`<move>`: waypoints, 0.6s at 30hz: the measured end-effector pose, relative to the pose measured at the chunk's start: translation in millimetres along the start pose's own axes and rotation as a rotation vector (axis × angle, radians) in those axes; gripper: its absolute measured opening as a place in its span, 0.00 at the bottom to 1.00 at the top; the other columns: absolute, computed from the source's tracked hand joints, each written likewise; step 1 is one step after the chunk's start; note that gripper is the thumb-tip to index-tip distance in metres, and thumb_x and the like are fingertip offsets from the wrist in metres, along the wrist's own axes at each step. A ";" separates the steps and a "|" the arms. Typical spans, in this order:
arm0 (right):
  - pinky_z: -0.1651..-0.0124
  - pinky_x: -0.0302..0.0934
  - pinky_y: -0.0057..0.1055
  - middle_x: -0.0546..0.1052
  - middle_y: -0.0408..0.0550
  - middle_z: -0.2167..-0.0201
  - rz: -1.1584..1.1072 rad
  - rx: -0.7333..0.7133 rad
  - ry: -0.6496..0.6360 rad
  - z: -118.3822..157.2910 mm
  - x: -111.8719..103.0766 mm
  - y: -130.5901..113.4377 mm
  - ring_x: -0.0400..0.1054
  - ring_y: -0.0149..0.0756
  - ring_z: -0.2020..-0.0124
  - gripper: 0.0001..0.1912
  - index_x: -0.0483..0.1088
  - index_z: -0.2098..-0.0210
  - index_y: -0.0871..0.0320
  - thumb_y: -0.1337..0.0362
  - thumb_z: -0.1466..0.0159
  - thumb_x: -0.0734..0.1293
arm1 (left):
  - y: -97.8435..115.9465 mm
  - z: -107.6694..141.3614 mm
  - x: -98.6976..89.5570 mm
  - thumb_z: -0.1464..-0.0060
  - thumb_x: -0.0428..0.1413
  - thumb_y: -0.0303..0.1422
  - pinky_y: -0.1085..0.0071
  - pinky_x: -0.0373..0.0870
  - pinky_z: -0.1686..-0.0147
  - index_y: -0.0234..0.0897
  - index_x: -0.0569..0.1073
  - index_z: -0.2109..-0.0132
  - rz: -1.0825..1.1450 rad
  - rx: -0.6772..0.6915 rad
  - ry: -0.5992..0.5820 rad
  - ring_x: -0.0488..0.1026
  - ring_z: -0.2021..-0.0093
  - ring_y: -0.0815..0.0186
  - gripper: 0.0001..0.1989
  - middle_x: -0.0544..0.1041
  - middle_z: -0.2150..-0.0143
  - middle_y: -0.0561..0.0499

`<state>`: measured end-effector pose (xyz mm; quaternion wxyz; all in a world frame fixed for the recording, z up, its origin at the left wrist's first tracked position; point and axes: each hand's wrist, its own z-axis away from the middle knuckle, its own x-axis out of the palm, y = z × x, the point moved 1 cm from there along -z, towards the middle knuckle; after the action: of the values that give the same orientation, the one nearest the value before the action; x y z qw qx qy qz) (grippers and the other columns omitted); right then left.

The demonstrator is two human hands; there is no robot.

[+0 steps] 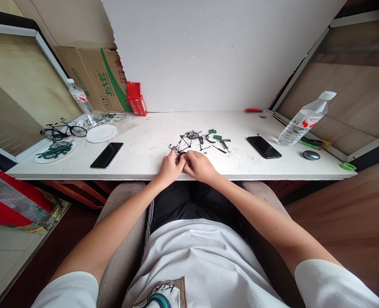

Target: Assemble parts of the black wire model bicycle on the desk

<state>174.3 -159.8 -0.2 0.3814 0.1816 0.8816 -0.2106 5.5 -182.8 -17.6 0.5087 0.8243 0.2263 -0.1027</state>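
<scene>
At the table's front edge my left hand [171, 167] and my right hand [201, 166] meet, fingertips pinched together. Between them is a small black model bicycle part [180, 155], mostly covered by the fingers, so its exact shape is hidden. Both hands are closed on it. Just beyond lie a black model bicycle frame [184, 141] and a spoked wheel [193, 134]. Further right are loose black parts [201, 140], dark green pieces [217, 137] and a thin black pointed piece [219, 149].
On the left stand a finished model bicycle [63, 129], a white plate [101, 133], green parts [56, 149] and a phone [107, 155]. To the right are another phone [264, 146], a tilted water bottle [305, 122], a dark oval object [311, 155] and a green cap [348, 166].
</scene>
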 end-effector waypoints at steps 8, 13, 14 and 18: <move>0.65 0.54 0.35 0.70 0.46 0.70 0.011 -0.003 0.001 0.3 0.7 0.5 0.61 0.40 0.69 0.08 0.57 0.64 0.53 0.64 0.28 0.61 | -0.1 0.2 0.5 0.36 0.59 0.36 0.69 0.73 0.69 0.41 0.67 0.61 -0.005 -0.010 0.003 0.81 0.69 0.60 0.08 0.80 0.70 0.49; 0.65 0.54 0.35 0.70 0.46 0.70 0.015 -0.002 -0.001 0.4 0.7 0.1 0.61 0.40 0.70 0.08 0.56 0.64 0.53 0.64 0.27 0.61 | 0.2 0.3 0.2 0.36 0.59 0.37 0.69 0.74 0.68 0.41 0.68 0.60 0.002 -0.006 -0.001 0.81 0.68 0.60 0.08 0.81 0.68 0.48; 0.65 0.54 0.35 0.70 0.46 0.71 0.012 -0.001 -0.001 0.4 0.6 0.0 0.61 0.40 0.70 0.08 0.56 0.64 0.52 0.64 0.27 0.61 | 0.1 0.3 0.1 0.36 0.59 0.37 0.69 0.74 0.68 0.41 0.68 0.60 0.004 -0.005 -0.002 0.81 0.68 0.60 0.08 0.81 0.68 0.48; 0.65 0.54 0.35 0.70 0.46 0.71 0.007 -0.001 -0.001 0.3 0.4 -0.2 0.60 0.40 0.70 0.08 0.56 0.64 0.52 0.65 0.28 0.61 | -0.5 0.3 0.2 0.36 0.58 0.37 0.69 0.74 0.68 0.41 0.67 0.61 -0.006 -0.006 -0.001 0.81 0.68 0.60 0.08 0.81 0.68 0.48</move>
<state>174.1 -160.0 -0.6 0.3827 0.1843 0.8808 -0.2090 5.5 -182.8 -18.2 0.5111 0.8220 0.2287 -0.1037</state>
